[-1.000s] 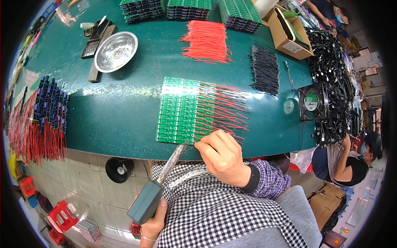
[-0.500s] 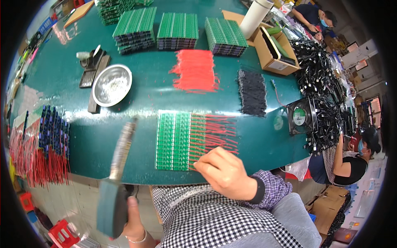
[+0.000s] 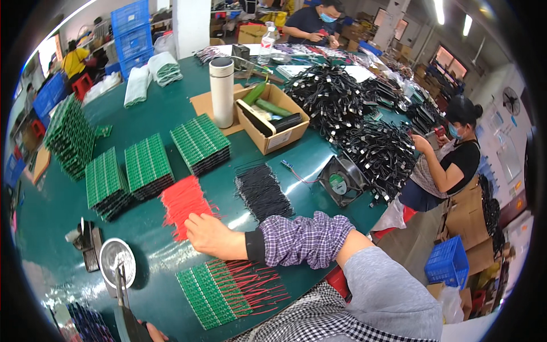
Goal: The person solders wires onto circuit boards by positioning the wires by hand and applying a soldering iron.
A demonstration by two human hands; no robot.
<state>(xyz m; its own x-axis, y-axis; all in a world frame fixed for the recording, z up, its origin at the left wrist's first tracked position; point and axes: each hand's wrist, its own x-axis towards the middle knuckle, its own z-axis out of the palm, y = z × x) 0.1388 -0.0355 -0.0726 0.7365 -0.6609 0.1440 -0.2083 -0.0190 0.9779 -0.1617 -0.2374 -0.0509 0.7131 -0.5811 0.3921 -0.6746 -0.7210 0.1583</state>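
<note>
My left hand (image 3: 152, 332), mostly cut off at the lower edge, grips a soldering iron (image 3: 130, 324) with a dark teal handle. The iron's metal barrel reaches into a shiny metal bowl (image 3: 129, 268). My right hand (image 3: 215, 236) is at the near edge of a pile of short red wires (image 3: 183, 199), fingertips pinched together on the wires; how many they hold is hidden. Nearer me lies a green circuit board panel (image 3: 202, 293), with red wires sticking out from its right side. A pile of black wires (image 3: 263, 191) lies beyond my right forearm.
Stacked green panels (image 3: 199, 139) stand farther back, beside a white thermos (image 3: 221, 94) and a cardboard box (image 3: 273, 138). A small fan (image 3: 341, 181) and heaped black cables (image 3: 370, 145) are at right. Wired boards (image 3: 88, 325) lie lower left. Two people sit beyond the cables.
My right hand has moved from the panel's wires to the red wire pile. The soldering iron's end has gone into the metal bowl. The view has turned right and up.
</note>
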